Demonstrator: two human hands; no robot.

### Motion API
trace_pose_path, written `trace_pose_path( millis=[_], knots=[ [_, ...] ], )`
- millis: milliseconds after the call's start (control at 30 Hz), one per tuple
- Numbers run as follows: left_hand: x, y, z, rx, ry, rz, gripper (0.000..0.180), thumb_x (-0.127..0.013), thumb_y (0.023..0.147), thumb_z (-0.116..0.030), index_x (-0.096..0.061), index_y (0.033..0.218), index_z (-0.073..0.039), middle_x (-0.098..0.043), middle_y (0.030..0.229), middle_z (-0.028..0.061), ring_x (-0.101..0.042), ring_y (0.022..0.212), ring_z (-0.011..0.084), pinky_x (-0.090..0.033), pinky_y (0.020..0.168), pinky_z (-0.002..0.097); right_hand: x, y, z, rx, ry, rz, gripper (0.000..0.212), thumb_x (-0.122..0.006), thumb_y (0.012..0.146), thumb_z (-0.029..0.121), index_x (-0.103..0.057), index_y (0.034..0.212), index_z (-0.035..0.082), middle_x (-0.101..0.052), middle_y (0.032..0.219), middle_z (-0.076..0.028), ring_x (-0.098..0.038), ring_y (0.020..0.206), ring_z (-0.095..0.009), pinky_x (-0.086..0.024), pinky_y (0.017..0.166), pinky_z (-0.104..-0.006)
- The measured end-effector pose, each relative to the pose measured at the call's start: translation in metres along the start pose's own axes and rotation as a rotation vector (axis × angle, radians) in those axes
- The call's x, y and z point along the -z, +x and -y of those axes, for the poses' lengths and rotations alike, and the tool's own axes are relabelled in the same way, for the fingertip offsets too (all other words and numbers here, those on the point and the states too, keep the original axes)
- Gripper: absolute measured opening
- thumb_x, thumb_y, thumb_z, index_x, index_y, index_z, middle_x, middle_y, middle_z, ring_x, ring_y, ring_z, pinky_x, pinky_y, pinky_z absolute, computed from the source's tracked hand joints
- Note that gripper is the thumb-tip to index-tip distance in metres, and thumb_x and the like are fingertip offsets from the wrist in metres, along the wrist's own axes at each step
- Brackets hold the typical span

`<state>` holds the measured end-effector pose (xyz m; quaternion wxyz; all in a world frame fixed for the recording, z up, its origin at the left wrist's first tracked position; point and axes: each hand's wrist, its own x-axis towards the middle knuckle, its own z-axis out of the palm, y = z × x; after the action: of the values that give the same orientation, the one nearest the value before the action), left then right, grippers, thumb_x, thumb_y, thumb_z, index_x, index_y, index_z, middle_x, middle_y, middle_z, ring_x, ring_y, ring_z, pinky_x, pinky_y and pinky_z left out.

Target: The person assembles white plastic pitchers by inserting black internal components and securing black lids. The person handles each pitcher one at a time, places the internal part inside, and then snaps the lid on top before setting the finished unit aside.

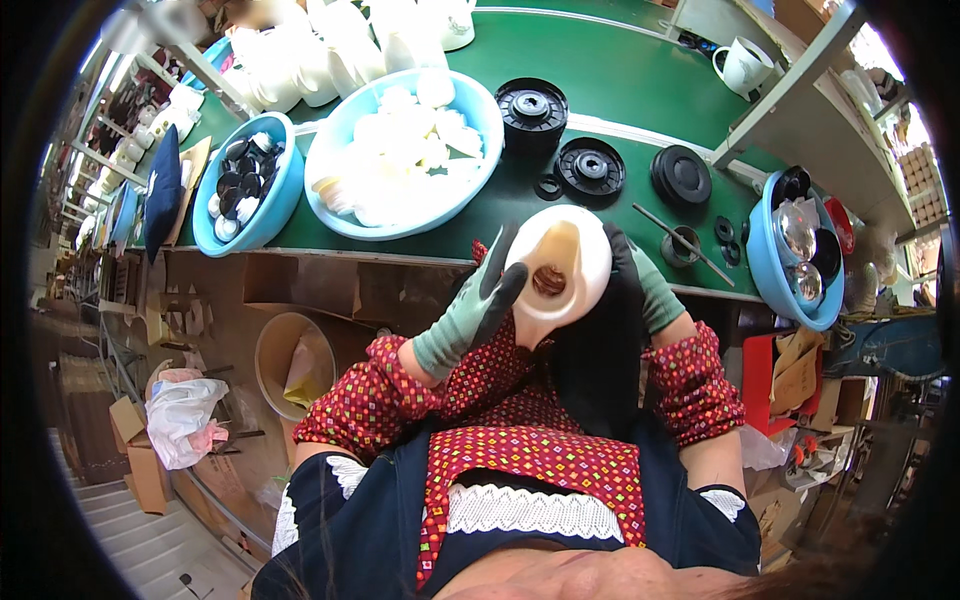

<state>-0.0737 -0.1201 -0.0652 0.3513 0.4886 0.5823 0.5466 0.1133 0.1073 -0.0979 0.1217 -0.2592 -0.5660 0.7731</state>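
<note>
Between my two gloved hands is a white plastic jug (588, 243), tilted so that its open mouth faces up at me. A cream inner wall and a brownish round opening show inside it. My left hand (480, 303), in a green glove with dark fingers, is closed around the jug's left side, thumb near the rim. On the opposite side my right hand (643, 277) grips the wall, its fingers partly hidden behind the jug. Just beyond lie a black ribbed disc (590, 168), a small black ring (547, 187) and a stack of black round parts (532, 115).
A large blue basin (318, 165) of white parts and a smaller blue basin (287, 205) of black and white caps stand left on the green bench (620, 60). White jugs (345, 60) line the back. A metal cup (680, 246) with a rod and another blue basin (765, 265) stand right.
</note>
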Motion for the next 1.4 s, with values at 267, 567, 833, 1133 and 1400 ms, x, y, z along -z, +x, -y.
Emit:
trace_pose_path(
  millis=[267,567,833,1133,1400],
  knots=[
    [-0.003,0.06,0.034,0.091,0.062,-0.157,0.145,-0.102,0.07,-0.042,-0.009,0.167,0.01,-0.038,0.164,0.0248,-0.04,0.152,0.0303,-0.036,0.124,0.0388,0.038,0.08,-0.059,-0.249,-0.189,-0.081,0.061,-0.068,0.101,0.047,-0.057,0.145,0.007,-0.071,0.133,-0.019,-0.07,0.118,-0.032,-0.057,0.1,-0.0445],
    [0.001,0.081,0.044,0.123,0.11,-0.119,0.142,-0.102,0.067,-0.049,-0.019,0.165,0.011,-0.039,0.163,0.0266,-0.041,0.152,0.0331,-0.037,0.124,0.0419,0.075,0.066,-0.031,0.136,-1.057,-0.28,0.031,-0.065,0.105,0.027,-0.066,0.128,0.006,-0.07,0.111,-0.012,-0.068,0.092,-0.028,-0.057,0.075,-0.0398],
    [-0.007,0.052,0.038,-0.238,0.571,-0.275,0.132,-0.096,0.07,-0.05,-0.023,0.166,0.003,-0.033,0.165,0.0312,-0.033,0.153,0.0519,-0.03,0.126,0.0579,-0.027,0.047,0.105,0.65,-1.092,-0.31,0.055,-0.081,0.092,0.022,-0.062,0.14,0.003,-0.067,0.128,-0.017,-0.067,0.114,-0.032,-0.053,0.1,-0.042],
    [-0.014,0.062,0.006,-0.233,0.773,-0.197,0.094,-0.088,0.079,-0.043,-0.047,0.158,-0.015,-0.022,0.168,0.0367,-0.021,0.155,0.0615,-0.023,0.123,0.069,-0.061,0.041,0.178,0.519,-1.54,0.372,0.047,-0.088,0.077,0.02,-0.071,0.12,0.009,-0.053,0.154,-0.023,-0.048,0.146,-0.045,-0.037,0.122,-0.0542],
    [-0.021,0.094,-0.012,-0.176,0.817,-0.067,0.074,-0.089,0.073,-0.042,-0.065,0.133,-0.005,-0.044,0.15,0.0323,-0.038,0.144,0.0555,-0.034,0.117,0.065,-0.039,0.026,0.137,0.465,-1.632,0.228,0.055,-0.091,0.07,0.024,-0.078,0.123,0.02,-0.04,0.166,-0.026,-0.036,0.152,-0.05,-0.031,0.124,-0.0598]
  ],
)
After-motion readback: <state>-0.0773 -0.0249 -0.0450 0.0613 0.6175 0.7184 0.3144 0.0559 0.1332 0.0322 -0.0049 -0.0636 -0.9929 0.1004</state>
